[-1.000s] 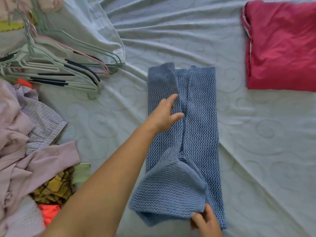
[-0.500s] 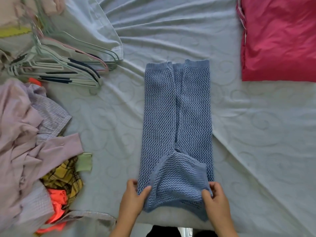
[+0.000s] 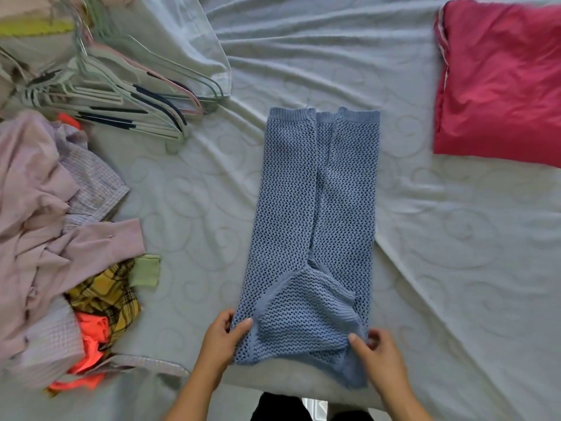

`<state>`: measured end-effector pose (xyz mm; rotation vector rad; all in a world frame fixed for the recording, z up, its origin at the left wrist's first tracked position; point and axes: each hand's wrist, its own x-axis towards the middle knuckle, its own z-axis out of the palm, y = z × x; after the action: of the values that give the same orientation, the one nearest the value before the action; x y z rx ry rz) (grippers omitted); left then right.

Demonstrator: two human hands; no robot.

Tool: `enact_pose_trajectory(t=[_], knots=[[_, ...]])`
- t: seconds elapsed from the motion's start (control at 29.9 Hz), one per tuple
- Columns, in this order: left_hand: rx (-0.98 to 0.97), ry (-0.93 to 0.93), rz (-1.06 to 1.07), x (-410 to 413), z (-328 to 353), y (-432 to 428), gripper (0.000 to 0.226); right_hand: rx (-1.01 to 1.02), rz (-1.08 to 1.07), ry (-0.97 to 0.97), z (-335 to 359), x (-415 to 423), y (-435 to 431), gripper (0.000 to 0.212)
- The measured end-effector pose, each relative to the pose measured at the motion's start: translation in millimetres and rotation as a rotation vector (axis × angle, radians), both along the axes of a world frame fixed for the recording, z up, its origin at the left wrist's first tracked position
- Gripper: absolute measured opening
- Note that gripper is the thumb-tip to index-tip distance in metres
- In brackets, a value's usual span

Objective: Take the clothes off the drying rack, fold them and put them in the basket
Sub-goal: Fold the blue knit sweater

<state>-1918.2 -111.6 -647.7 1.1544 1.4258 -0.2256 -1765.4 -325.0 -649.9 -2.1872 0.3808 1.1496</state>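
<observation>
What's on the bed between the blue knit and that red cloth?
Nothing: only bare, creased sheet separates the blue knit from the red cloth, as the head view shows.

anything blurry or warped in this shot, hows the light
Head view: the blue knit is sharp at centre; the red cloth and the clothes pile at the edges look smeared; wide-angle bending near the corners; light soft and even, no glare, faint shadows in the sheet creases.

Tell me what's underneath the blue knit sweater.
Only the pale bedsheet shows around the blue knit sweater, which lies on it. The left hand and right hand pinch its near corners. Anything else beneath is covered.
</observation>
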Motion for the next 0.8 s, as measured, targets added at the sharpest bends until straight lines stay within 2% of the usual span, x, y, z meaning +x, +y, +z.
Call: enact_pose_trajectory(t=[0.1,0.17,0.23,0.27,0.3,0.33,0.37,0.4,0.43,0.47,0.5,0.6,0.67,0.74,0.8], knots=[[-0.168,-0.070,0.033,18,31,17,0.017,0.229,-0.174,0.274,17,21,10,0.020],[-0.275,-0.152,0.064,39,55,32,0.023,0.353,-0.345,0.437,35,49,18,0.033],[-0.301,-0.241,0.093,70,74,49,0.016,0.515,-0.450,0.585,53,86,31,0.047],[-0.300,-0.275,0.121,89,80,60,0.014,0.633,-0.415,0.670,74,105,50,0.046],[-0.297,-0.311,0.154,112,85,72,0.017,0.747,-0.311,0.677,83,125,65,0.038],[-0.306,-0.373,0.188,136,87,86,0.016,0.946,-0.229,0.602,92,143,87,0.034],[-0.332,-0.455,0.245,159,86,100,0.013,1.042,-0.378,0.596,93,162,96,0.050],[-0.346,-0.539,0.324,180,83,114,0.015,0.979,-0.462,0.587,97,179,112,0.091],[-0.343,-0.616,0.398,198,77,128,0.020,0.888,-0.645,0.498,74,201,113,0.022],[-0.281,-0.634,0.440,210,66,139,0.024,0.805,-0.741,0.353,70,213,119,0.032],[-0.168,-0.588,0.429,218,53,145,0.023,0.637,-0.680,0.258,59,220,122,0.042],[0.232,-0.185,0.036,212,5,137,0.013,0.396,-0.445,0.017,9,216,126,0.029],[0.311,-0.036,-0.187,196,-19,120,0.032,0.252,-0.233,-0.104,-12,194,122,0.026],[0.344,-0.025,-0.191,187,-25,106,0.045,0.198,-0.201,-0.165,-22,172,115,0.038],[0.361,-0.046,-0.186,188,-24,97,0.045,0.206,-0.158,-0.185,-23,160,115,0.041]])
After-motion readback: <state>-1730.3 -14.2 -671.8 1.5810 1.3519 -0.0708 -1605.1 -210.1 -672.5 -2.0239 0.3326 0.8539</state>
